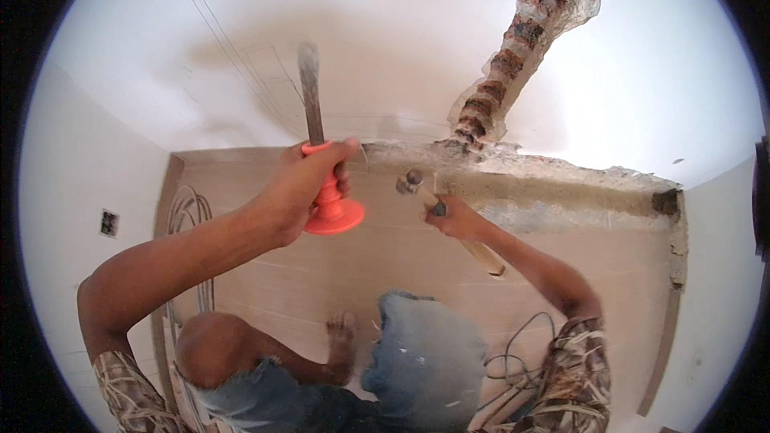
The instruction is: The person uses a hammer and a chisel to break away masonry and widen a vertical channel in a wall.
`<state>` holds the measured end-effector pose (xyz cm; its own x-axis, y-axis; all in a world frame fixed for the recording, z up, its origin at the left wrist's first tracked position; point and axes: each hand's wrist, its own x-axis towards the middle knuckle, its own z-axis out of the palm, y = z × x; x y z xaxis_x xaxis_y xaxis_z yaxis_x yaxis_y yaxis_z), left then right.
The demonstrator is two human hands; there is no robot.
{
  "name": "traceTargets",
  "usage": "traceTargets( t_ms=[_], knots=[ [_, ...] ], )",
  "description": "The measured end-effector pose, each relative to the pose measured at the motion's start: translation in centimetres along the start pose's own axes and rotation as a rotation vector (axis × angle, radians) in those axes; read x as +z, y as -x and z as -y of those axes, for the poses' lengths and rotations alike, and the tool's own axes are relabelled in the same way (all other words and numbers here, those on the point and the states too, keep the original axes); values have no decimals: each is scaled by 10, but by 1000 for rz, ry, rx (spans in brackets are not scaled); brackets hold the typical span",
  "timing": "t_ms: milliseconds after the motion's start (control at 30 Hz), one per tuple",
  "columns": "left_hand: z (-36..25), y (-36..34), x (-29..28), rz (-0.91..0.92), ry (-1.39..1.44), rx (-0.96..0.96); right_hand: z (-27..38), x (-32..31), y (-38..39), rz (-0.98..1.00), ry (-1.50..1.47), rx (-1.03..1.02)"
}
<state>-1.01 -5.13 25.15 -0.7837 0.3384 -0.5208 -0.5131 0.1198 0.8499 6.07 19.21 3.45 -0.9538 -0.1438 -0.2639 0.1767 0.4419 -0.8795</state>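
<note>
My left hand (317, 180) is closed around the orange guarded grip of a steel chisel (312, 92), held upright with its blade end over the white wall. The flared orange guard (334, 214) shows below my fingers. My right hand (453, 216) grips the pale wooden handle of a hammer (484, 258), whose small metal head (411, 181) points up and leftward. Pencil lines (249, 60) are drawn on the wall behind the chisel. To their right runs a rough chiseled channel (504, 64) with exposed brick, reaching down to the broken lower edge of the wall (561, 163).
Looped cables or tubing (188, 200) lie along the left side. A dark cord (515, 353) lies beside my right leg on the beige tiled floor (281, 273). A small recessed box (109, 223) sits in the left wall. My bent knee (216, 345) and bare foot (342, 329) are below.
</note>
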Motion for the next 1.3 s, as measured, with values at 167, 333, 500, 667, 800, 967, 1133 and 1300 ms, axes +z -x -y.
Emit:
traceTargets(
  t_ms=[167,333,500,667,800,967,1133,1300],
  knots=[
    [61,-53,-41,-49,-16,-194,48,8,4,346,-124,114],
    [129,-103,-38,134,-47,-432,29,25,49,217,-170,-26],
    [198,-149,21,281,-43,-491,-13,12,117,139,16,247],
    [208,-169,56,463,250,-462,58,-41,154,109,84,236],
    [193,-157,75,486,457,-427,53,-50,167,-107,28,-42],
    [204,-166,57,590,556,-368,-26,0,142,-235,-250,11],
    [213,-156,11,459,640,-389,6,55,114,-163,-516,97],
    [224,-152,-21,442,641,-285,12,62,112,-78,-213,-20]
  ],
)
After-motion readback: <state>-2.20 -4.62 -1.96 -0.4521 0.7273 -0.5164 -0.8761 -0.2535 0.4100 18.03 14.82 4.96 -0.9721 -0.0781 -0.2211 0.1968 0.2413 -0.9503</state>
